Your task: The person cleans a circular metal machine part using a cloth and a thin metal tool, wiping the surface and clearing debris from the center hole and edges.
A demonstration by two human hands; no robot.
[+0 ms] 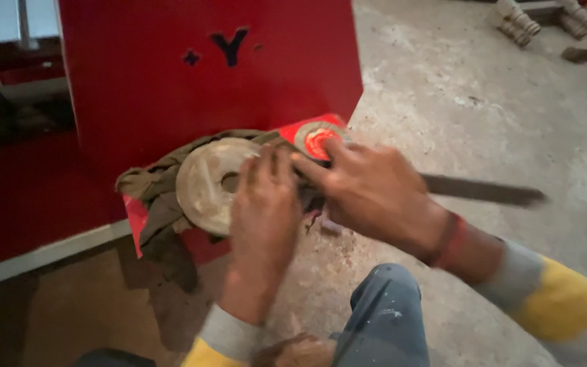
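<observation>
Two bare hands worked at the red metal ledge's [293,132] edge: left hand [263,211] pressed flat on a round grey metal disc [205,183] over olive cloth [161,204]; right hand [375,190] fingered a red-centred ring [315,139], grip loose, empty.

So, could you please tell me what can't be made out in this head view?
- Disc: its right side is hidden under the left hand.
- Long dark tool: motion-blurred, its near end hidden behind the right hand.
- Pale turned pieces at the top right: small, cut by the frame edge.
- Cloth: its middle covered by the disc.
</observation>
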